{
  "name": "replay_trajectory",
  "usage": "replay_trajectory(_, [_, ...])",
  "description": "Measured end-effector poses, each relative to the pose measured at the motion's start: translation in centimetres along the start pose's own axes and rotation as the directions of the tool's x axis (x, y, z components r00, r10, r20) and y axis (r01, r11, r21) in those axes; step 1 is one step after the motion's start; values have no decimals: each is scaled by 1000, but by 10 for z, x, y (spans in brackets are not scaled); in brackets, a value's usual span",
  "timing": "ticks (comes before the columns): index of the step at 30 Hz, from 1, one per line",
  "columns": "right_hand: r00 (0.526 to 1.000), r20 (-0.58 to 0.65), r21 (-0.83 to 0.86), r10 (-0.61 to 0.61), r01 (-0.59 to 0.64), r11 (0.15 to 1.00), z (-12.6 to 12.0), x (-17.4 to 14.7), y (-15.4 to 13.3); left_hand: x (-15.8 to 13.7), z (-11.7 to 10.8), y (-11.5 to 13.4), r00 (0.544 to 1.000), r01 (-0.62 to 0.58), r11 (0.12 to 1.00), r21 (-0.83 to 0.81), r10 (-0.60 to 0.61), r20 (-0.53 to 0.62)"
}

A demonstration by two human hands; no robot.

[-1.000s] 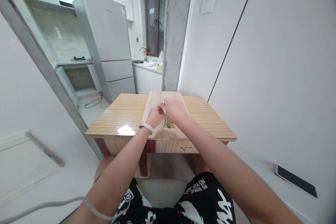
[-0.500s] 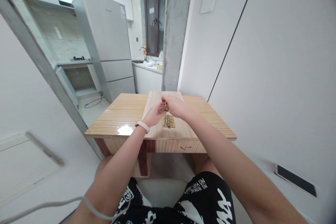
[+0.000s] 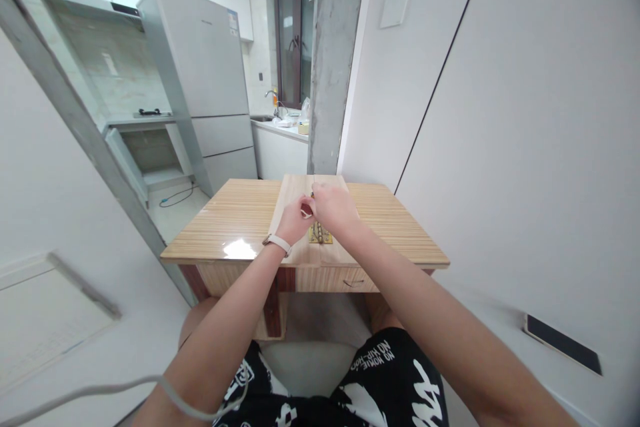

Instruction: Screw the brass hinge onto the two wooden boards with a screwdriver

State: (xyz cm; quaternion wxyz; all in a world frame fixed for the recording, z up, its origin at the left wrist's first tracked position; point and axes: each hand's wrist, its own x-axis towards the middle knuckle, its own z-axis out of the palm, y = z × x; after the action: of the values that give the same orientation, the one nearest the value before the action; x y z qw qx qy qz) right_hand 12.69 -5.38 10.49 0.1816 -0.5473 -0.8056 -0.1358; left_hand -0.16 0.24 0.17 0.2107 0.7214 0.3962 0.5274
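The left hand (image 3: 296, 217) and right hand (image 3: 334, 205) are meeting, fingers curled, what they pinch unclear, while a brass hinge (image 3: 327, 238) is lying just nearer, closest to the right hand, running near to far.

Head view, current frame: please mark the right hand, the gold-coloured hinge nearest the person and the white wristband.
Right hand (image 3: 335, 205): head view, back of the hand.
Gold-coloured hinge (image 3: 321, 233): head view, middle of its exposed part.
White wristband (image 3: 279, 241): head view, on the strap.
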Motion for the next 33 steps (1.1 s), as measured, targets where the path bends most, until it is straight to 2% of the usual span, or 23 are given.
replay_trajectory(4, [998, -5, -8, -69, 69, 998, -2, -2, -2, 1, -4, 3, 1000, 2, 1000, 0, -2, 29])
replay_trajectory(11, [971, 37, 136, -235, 228, 964, -2, 12, 19, 8, -21, 6, 965, 35, 959, -283, 41, 259])
replay_trajectory(14, [957, 7, 200, -291, 284, 938, 0, 15, 25, 10, -22, 1, 957, 28, 962, -271, 52, 285])
replay_trajectory(17, [950, 5, 263, -313, 301, 917, 3, 14, 29, 9, -19, -5, 964, 3, 980, -198, 50, 262])
replay_trajectory(21, [955, 7, 293, -296, 281, 914, 7, 8, 30, 7, -13, -5, 978, -25, 991, -129, 51, 200])
replay_trajectory(26, [991, 18, 83, -135, 134, 988, 11, -6, 19, 6, -8, 4, 988, -34, 996, -85, 47, 149])
replay_trajectory(29, [994, 35, 30, -102, 101, 994, 14, -11, 13, 3, -7, -2, 977, -28, 999, -42, 36, 210])
replay_trajectory(33, [994, 23, 107, -111, 108, 988, 18, -10, 16, -5, -7, -21, 943, -42, 995, 96, 7, 334])
